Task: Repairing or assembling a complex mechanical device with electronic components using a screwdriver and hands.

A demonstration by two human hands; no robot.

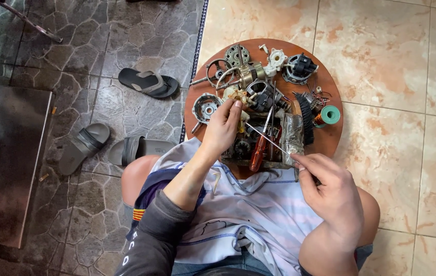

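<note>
One round wooden table (pixel 330 145) on beige tiles (pixel 407 76), dark stone paving (pixel 100 66) alongside.

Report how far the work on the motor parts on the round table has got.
Done: housings, a rotor and other motor parts lie taken apart on the round wooden table. In hand: the left hand pinches a small cream part; the right hand aims a thin metal rod at it. Left: nothing looks reassembled; the red-handled screwdriver lies unused.
</note>
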